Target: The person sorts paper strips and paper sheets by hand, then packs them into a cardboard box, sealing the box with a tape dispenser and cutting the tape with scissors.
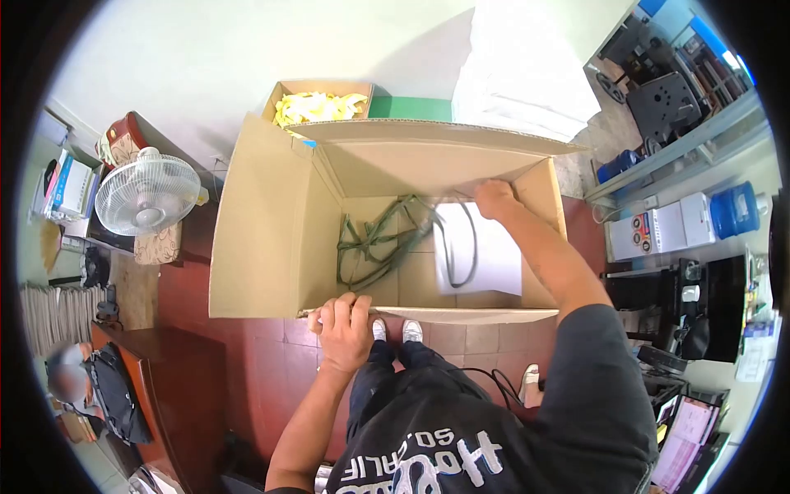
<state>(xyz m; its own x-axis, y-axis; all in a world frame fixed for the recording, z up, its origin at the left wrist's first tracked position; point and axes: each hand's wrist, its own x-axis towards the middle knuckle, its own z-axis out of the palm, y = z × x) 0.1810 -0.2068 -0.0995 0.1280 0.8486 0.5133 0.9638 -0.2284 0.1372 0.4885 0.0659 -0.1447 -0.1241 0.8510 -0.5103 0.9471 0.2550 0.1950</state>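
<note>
A large open cardboard box (255, 222) stands in front of me with its flaps spread. My left hand (346, 329) has its fingers folded over the near rim, gripping the cardboard. Inside lies a tangled dark green cord (374, 239), partly smeared by motion. One loop of it crosses a white sheet (498, 255) on the right side of the box. My right hand (496, 200) reaches in at the far right, fingers curled closed, at the sheet's far edge. What sits between those fingers is hidden from me.
Behind the box are a smaller carton (276, 103) of yellow pieces and a tall white stack (527, 90). A fan (146, 198) stands left, above a brown wooden cabinet (181, 379). A person's foot (531, 385) and a black cable (499, 383) are at lower right.
</note>
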